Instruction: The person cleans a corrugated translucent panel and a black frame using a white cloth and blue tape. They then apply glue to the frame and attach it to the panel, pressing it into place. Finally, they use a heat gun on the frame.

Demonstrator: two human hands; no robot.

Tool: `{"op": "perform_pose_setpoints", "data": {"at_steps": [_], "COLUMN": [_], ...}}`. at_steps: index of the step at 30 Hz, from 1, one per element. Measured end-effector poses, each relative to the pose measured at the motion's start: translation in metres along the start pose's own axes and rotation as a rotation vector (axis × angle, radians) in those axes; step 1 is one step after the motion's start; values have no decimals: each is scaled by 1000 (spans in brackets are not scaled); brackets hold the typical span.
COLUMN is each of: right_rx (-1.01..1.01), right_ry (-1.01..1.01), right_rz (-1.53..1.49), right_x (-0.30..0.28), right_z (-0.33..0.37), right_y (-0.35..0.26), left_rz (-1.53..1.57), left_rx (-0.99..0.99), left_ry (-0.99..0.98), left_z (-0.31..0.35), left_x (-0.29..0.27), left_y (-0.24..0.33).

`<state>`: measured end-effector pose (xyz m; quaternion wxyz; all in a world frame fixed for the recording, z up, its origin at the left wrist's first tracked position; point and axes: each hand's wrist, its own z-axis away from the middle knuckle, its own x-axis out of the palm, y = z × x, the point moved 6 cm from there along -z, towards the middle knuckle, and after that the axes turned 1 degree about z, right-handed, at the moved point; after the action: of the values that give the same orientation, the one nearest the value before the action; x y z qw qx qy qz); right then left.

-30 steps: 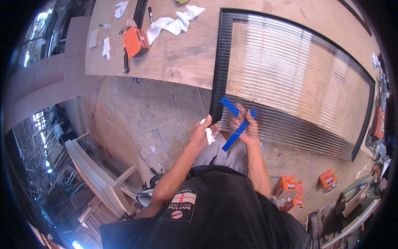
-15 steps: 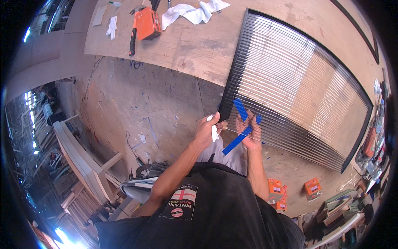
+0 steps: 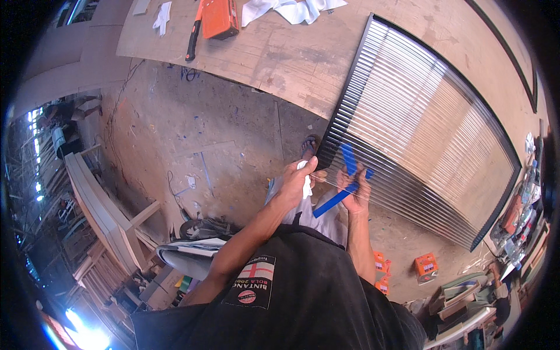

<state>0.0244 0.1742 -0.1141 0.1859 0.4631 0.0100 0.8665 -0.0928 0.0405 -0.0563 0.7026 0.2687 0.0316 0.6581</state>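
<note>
A ribbed glass panel (image 3: 408, 111) in a black frame lies partly on the wooden table and juts past its near edge toward me. At the panel's near left corner, my left hand (image 3: 296, 179) is closed, its thumb by the frame and a white cloth (image 3: 305, 179) bunched in its grip. My right hand (image 3: 357, 192) is closed around strips of blue tape at the panel's near edge, fingers curled up. One blue tape strip (image 3: 331, 204) slants down from it toward my lap; another blue piece (image 3: 348, 157) stands above the fingers against the glass.
On the wooden table (image 3: 280, 64) are an orange box (image 3: 220, 20), a black-and-orange handled tool (image 3: 193, 41), white cloths (image 3: 297, 9) and a white glove (image 3: 162, 18). Orange boxes (image 3: 426, 266) sit on the floor at right. A pale wooden frame (image 3: 105, 204) stands left. Another dark frame lies far right.
The view has shifted, so the table items sit higher and the panel further right. Both hands keep nearly the same grip. A sandalled foot now shows beside the panel's corner.
</note>
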Motion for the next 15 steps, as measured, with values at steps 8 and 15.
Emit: {"op": "perform_pose_setpoints", "data": {"at_steps": [8, 15], "right_rx": [-10, 129], "right_ry": [71, 401], "right_rz": [8, 325], "right_x": [-8, -55], "right_z": [25, 51], "right_y": [-23, -33], "left_rz": [-19, -30], "left_rx": [27, 37], "left_ry": [9, -12], "left_z": [-6, -4], "left_x": [5, 9], "left_y": [10, 14]}}
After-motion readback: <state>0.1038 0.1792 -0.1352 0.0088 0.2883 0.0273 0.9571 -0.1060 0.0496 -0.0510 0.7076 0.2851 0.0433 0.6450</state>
